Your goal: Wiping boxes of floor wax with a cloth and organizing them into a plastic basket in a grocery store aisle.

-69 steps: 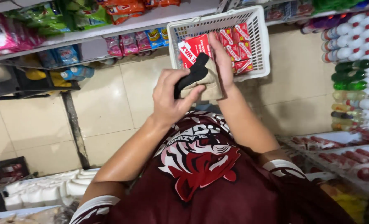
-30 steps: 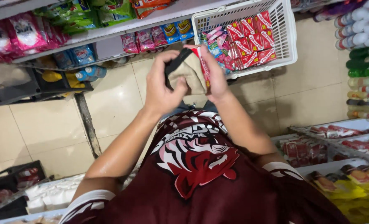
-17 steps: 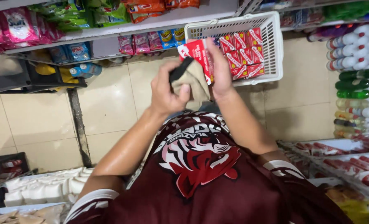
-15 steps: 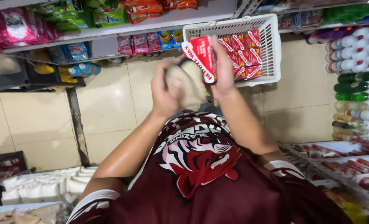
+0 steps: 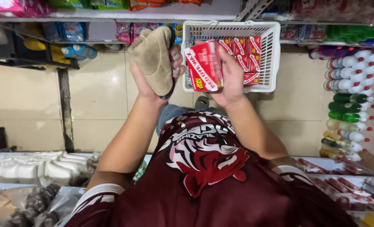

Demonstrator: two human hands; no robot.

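At upper centre, the left hand (image 5: pixel 153 71) clenches a tan cloth (image 5: pixel 153 56), and the right hand (image 5: pixel 231 73) grasps a red packet (image 5: pixel 203 67) before the white basket (image 5: pixel 231 86) of similar packets; bottles (image 5: pixel 346 96) line the right edge. Earlier, cloth and packet were pressed together; now they are apart.

A glossy beige tiled floor (image 5: pixel 98 96) with dark grout lines fills the aisle, with a grey shelf (image 5: pixel 124 14) of bright packets above it, rows of coloured bottles (image 5: pixel 346 96) to its right, and white packs (image 5: pixel 23 168) on a lower shelf below it
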